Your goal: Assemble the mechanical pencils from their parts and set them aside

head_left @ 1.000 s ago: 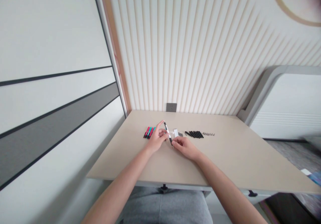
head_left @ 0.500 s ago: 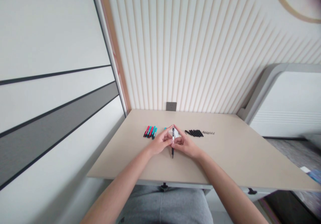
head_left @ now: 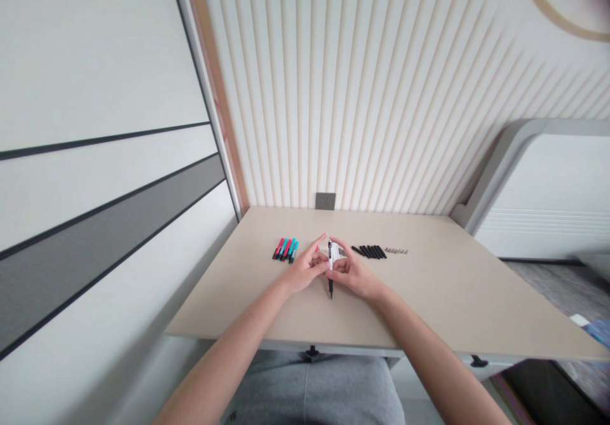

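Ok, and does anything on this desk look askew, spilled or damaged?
Only one small thing: the leftmost black tube slants more than the rest of its row. I see no spill or damage, though the hands partly hide the parts behind the pen.

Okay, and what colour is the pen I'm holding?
The pen is white on its upper barrel and black towards the tip, clearest in the head view.

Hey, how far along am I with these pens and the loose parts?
Looks done: the red and teal pens lie grouped at left, seemingly whole. In hand: one white-and-black pen, between your left hand and right hand. Apparently left: the black pieces and small parts at right, plus white pieces partly hidden behind your hands.
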A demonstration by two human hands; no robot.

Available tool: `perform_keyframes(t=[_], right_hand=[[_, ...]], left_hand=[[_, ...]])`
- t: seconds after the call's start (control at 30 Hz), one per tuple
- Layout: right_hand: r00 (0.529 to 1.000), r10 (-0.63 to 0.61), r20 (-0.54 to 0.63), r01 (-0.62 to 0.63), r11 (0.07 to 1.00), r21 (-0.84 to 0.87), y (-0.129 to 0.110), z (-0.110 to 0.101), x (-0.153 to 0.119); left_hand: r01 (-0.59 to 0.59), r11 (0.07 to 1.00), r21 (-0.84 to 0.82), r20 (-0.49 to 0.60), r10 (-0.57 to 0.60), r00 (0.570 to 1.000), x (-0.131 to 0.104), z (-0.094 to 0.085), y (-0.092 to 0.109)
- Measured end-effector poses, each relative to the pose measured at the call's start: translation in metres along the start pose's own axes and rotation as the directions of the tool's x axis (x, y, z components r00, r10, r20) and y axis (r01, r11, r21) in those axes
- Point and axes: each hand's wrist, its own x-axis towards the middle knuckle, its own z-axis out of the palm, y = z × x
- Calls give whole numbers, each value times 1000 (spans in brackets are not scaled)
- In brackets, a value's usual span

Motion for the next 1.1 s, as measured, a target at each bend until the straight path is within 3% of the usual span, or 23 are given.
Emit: perform_keyframes(t=[0.2,0.37,0.6,0.83,1.1], right_hand=[[1000,-4,-10,4,1000,18,1,1,0],[999,3,-34,-3,1000,14,0,1,0],[993,-34,-109,35,999,5,-2,-4,0],[991,-23,-132,22,1000,-9,-5,-4,0],[990,-60,-126,60,998,-2,-8,-3,-1]], left_hand=[[1,1000,-22,3,-1,1000,-1,2,2],[-24,998,51,-32,25,999,-1,2,1],[-72,976,206,-188,111,976,2,-6,-7],[-61,931,359,-140,118,983,0,-5,-4],[-73,925,374,-114,123,986,0,-5,-4]])
